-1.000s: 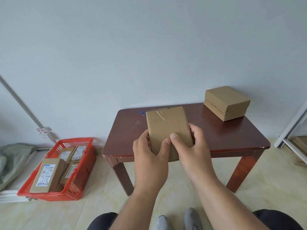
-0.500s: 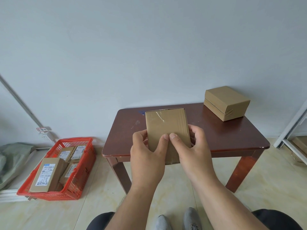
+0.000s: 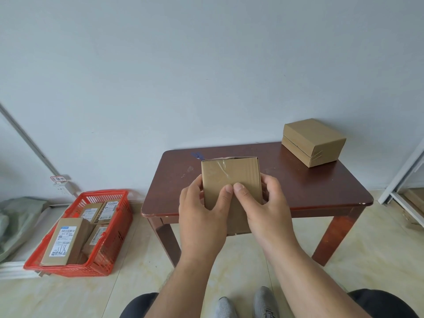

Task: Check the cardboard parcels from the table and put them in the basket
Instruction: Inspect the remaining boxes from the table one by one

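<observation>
I hold a plain cardboard parcel (image 3: 230, 177) upright in front of me, above the near edge of the dark wooden table (image 3: 309, 191). My left hand (image 3: 202, 212) grips its left side and my right hand (image 3: 263, 207) grips its right side, both thumbs pressed on the taped front face. A second, thicker cardboard parcel (image 3: 313, 142) lies on the table's far right corner. On the floor to the left stands a red plastic basket (image 3: 114, 260) with several labelled parcels (image 3: 63, 241) inside.
A pale wall rises right behind the table. A grey-green bag (image 3: 16, 216) lies on the floor at the far left, beyond the basket. A white metal frame (image 3: 399, 180) stands at the right edge. My feet (image 3: 245, 304) are on the tiled floor below.
The parcel has tipped a little more upright and lower in my hands, and my thumbs have come together on its front face. The table parcel and basket have not moved.
</observation>
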A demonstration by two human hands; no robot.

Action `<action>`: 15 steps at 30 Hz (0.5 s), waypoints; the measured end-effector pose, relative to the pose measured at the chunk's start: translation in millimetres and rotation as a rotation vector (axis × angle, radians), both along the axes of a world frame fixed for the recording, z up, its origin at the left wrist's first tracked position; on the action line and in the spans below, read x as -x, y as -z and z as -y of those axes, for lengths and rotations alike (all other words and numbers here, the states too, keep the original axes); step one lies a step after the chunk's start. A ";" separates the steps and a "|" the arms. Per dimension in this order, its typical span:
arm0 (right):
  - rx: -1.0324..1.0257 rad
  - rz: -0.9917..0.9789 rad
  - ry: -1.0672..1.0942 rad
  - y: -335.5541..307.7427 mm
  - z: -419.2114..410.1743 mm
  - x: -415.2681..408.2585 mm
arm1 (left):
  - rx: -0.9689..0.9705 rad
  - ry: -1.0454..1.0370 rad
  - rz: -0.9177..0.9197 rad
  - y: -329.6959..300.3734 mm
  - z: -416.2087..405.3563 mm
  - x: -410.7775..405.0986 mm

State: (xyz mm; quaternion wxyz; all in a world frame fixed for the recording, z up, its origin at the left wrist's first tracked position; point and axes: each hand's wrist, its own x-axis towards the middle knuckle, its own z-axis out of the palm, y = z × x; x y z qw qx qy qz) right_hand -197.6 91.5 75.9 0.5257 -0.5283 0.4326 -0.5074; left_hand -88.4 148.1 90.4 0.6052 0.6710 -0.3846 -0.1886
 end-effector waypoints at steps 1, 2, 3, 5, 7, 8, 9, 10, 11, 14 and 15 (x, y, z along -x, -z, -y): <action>0.004 -0.002 0.009 -0.4 0.5 0.2 | 0.001 0.004 -0.005 1.3 -0.8 1.3; 0.008 -0.004 0.015 -0.7 0.7 0.2 | 0.001 0.003 -0.018 2.0 -1.0 1.9; 0.009 -0.005 0.018 -0.9 0.9 0.0 | -0.001 0.004 -0.030 2.7 -0.5 1.7; 0.001 0.000 0.013 0.2 -0.8 -0.2 | -0.006 0.006 -0.054 1.8 -0.7 0.3; -0.013 0.008 -0.006 3.0 -2.6 -0.9 | -0.004 -0.006 -0.057 -0.4 1.3 -3.2; -0.020 0.007 -0.014 3.9 -3.9 -1.5 | -0.002 -0.014 -0.062 -2.5 2.0 -4.8; -0.020 0.006 -0.022 4.4 -4.7 -2.0 | 0.002 -0.017 -0.066 -4.1 2.9 -6.2; -0.023 0.005 -0.023 4.4 -4.9 -2.1 | 0.006 -0.015 -0.070 -5.3 2.9 -6.8; -0.025 0.004 -0.016 3.1 -4.0 -1.9 | 0.009 -0.013 -0.074 -6.4 3.0 -6.5; -0.014 -0.026 0.025 -5.4 -0.7 -1.0 | 0.011 0.005 -0.071 -5.3 1.3 -3.2; -0.010 -0.040 0.040 -7.9 0.4 -0.6 | 0.009 0.011 -0.073 -4.7 0.2 -1.4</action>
